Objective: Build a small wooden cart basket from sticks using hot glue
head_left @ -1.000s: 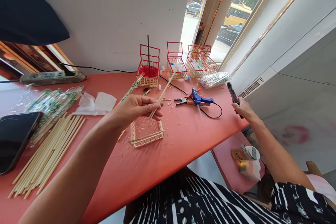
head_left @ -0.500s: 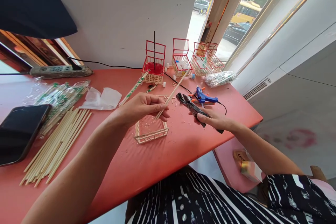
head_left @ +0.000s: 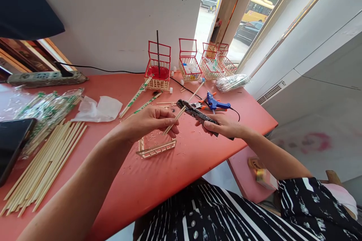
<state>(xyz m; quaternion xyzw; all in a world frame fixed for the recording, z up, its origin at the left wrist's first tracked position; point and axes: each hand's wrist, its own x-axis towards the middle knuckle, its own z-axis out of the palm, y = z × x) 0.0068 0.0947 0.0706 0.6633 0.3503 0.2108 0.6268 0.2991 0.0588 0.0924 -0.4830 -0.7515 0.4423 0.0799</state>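
Observation:
My left hand (head_left: 149, 120) pinches a long bamboo stick (head_left: 195, 93) that slants up to the right, just above a small open frame of glued sticks (head_left: 156, 147) on the red table (head_left: 169, 173). My right hand (head_left: 223, 125) grips a dark pair of cutting pliers (head_left: 192, 110), whose jaws meet the stick a short way from my left fingers.
A pile of bamboo sticks (head_left: 42, 165) and a dark phone (head_left: 11, 143) lie at the left. Red and wood miniature baskets (head_left: 158, 71) stand along the wall. A blue glue gun (head_left: 216, 103) with its cord, wrapped chopsticks (head_left: 45, 109) and a power strip (head_left: 45, 78) are also on the table.
My right hand came in from the table's right edge with the pliers and brought their jaws up to the stick. My left hand stayed over the frame.

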